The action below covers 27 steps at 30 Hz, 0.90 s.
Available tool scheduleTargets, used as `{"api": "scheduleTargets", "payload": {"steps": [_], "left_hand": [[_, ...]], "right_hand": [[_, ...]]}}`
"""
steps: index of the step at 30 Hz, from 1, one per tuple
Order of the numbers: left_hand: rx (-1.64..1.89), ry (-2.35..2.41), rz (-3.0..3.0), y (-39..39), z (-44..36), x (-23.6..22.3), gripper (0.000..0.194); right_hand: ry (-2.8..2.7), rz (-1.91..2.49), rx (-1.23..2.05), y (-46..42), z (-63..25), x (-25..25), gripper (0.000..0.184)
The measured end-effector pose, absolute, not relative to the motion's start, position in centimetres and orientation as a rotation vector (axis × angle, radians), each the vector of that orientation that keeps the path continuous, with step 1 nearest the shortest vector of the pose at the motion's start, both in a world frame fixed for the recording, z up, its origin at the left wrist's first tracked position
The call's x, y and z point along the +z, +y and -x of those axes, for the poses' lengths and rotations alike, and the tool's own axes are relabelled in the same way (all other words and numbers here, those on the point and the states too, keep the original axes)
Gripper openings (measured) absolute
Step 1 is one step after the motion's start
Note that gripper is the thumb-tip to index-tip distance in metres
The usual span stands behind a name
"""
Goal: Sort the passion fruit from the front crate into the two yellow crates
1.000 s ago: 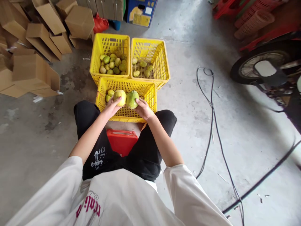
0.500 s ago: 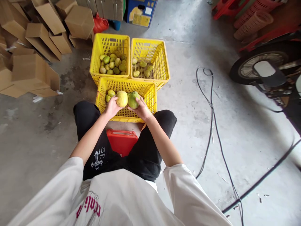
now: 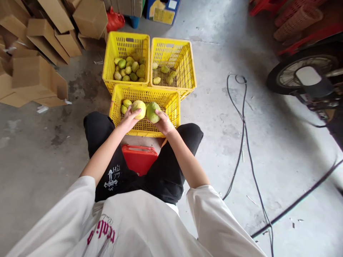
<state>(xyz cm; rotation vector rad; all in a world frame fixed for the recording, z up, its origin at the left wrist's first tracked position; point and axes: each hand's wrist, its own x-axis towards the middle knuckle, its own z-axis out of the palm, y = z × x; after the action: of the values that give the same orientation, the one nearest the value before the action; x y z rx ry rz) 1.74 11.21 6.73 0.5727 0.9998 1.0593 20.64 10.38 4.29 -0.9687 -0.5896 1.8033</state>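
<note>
I sit on a red stool (image 3: 139,157) facing three yellow crates. My left hand (image 3: 128,119) is closed on a yellow-green fruit (image 3: 139,107), and my right hand (image 3: 164,123) is closed on a greener fruit (image 3: 152,111). Both fruits are held side by side over the near crate (image 3: 171,107), which holds two more fruits (image 3: 124,105) at its left end. The far left crate (image 3: 125,46) holds several fruits. A few fruits lie in the far right crate (image 3: 184,60).
Flattened and folded cardboard boxes (image 3: 40,75) pile up at the left. A black cable (image 3: 242,121) trails over the concrete floor at the right. A motorbike wheel (image 3: 302,73) stands at the far right, with red baskets (image 3: 294,18) behind it.
Both hands turned the fruits slightly and kept them over the near crate. The view shifted a little; the grip stays the same.
</note>
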Motion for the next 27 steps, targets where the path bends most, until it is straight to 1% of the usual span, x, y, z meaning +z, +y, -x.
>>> {"api": "scheduleTargets", "payload": {"steps": [4,8,10,14,16,18,21,23,27], "left_hand": [[1.003,0.977,-0.558,11.2,-1.8,5.9,0.06],[0.99,0.961,-0.508,11.3,-1.7,5.6,0.047],[0.99,0.952,-0.479,11.4,-1.7,5.8,0.044],[0.993,0.963,-0.466,11.3,-1.8,6.0,0.045],[1.006,0.96,-0.474,11.3,-1.9,5.7,0.047],[1.032,0.955,-0.486,11.3,-1.8,5.1,0.057],[1.068,0.962,-0.533,11.5,-1.6,4.3,0.071],[1.076,0.982,-0.57,11.6,-1.3,4.1,0.07],[1.084,1.033,-0.567,11.7,-1.2,4.5,0.056]], "right_hand": [[-0.577,0.991,1.811,10.3,-20.7,4.3,0.034],[-0.535,0.993,1.789,10.4,-20.7,4.0,0.037],[-0.503,1.003,1.766,10.5,-20.5,3.8,0.037],[-0.463,1.006,1.763,10.8,-20.6,3.5,0.034],[-0.47,0.975,1.81,10.9,-20.8,3.5,0.037],[-0.476,0.953,1.85,11.0,-21.0,3.6,0.041],[-0.439,0.954,1.855,11.0,-21.1,3.8,0.038],[-0.431,0.949,1.855,10.9,-20.9,4.0,0.036],[-0.504,0.96,1.868,10.7,-20.4,4.4,0.035]]}}
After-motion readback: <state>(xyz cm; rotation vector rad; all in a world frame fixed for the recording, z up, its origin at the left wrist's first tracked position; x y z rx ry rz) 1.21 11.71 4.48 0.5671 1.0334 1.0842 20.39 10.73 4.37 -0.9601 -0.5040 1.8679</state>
